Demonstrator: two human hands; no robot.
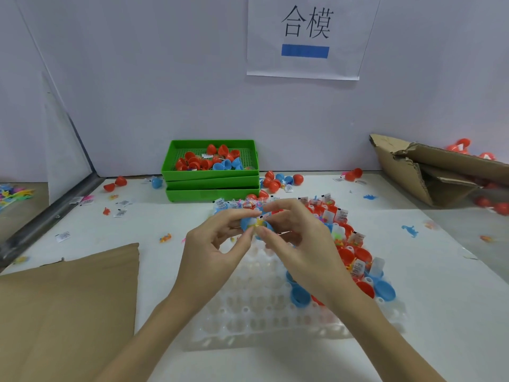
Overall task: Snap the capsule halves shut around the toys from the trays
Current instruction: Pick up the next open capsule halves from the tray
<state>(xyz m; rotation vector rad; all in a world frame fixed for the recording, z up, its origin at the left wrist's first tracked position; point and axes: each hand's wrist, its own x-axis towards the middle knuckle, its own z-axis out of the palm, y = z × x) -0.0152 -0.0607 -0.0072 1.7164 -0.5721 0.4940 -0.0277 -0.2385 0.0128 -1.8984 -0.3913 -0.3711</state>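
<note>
Capsule [257,225]: blue, yellow toy inside, held above clear tray [264,318]
Left hand [217,244]: pinches capsule
Right hand [300,244]: pinches capsule's other side

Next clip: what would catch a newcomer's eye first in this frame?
Both hands, the left hand and right hand, meet at centre, pinching a blue capsule with a yellow toy inside, above a clear tray. Behind them sits a stack of green trays holding red and blue halves, under a wall sign.

Glossy plastic capsule halves [363,255] fill a translucent plastic tray [264,321]; matt brown cardboard [68,304] lies beside it.
</note>
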